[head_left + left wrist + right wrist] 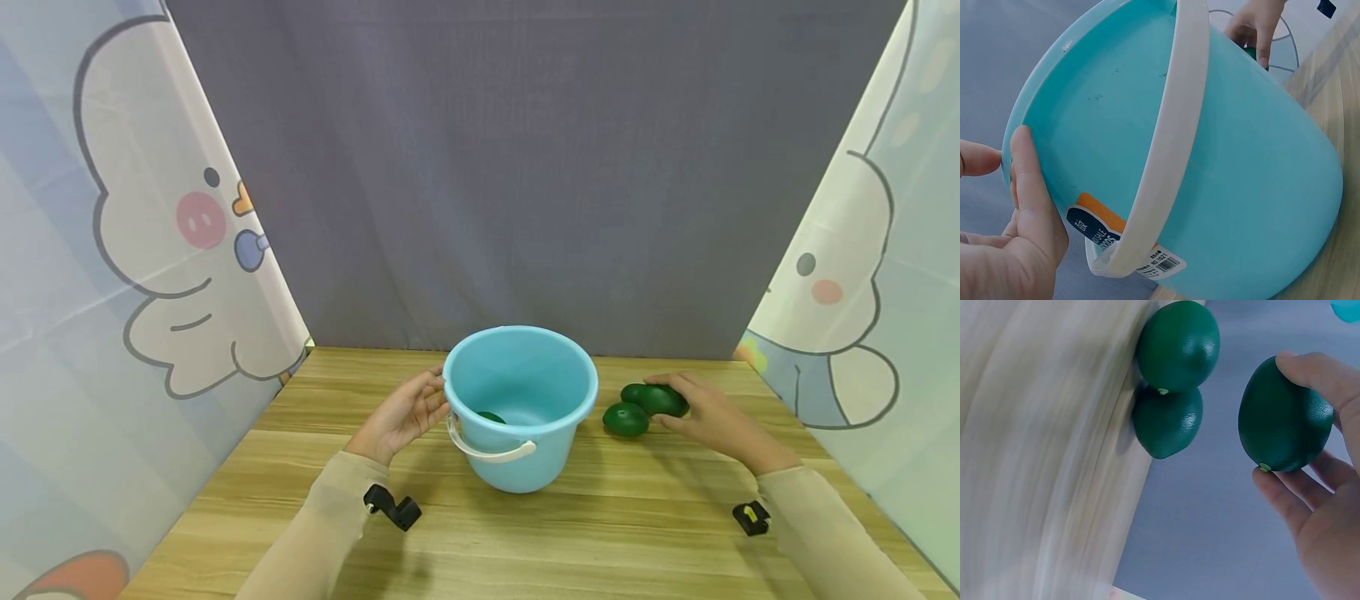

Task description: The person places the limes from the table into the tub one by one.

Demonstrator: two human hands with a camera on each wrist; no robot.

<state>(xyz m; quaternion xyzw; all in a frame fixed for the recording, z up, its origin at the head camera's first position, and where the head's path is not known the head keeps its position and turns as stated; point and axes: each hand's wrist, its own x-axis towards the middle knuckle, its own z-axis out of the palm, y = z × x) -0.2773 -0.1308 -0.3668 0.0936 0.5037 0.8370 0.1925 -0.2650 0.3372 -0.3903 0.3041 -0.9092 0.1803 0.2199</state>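
Head view: with left hand (403, 412), pinches rim (517, 432) of light-blue bucket (517, 475) holding a green fruit (491, 417); with right hand (708, 417), grips another fruit (666, 402) beside two more fruits (626, 419) on wooden table (525, 546). Left wrist view: touches bucket wall under rim. Right wrist view: holds fruit between thumb and fingers.

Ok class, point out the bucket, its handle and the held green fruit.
Bucket (523, 472): head view, front of outer wall.
Handle (1177, 125): left wrist view, middle of strap.
Held green fruit (1282, 419): right wrist view, broad side.
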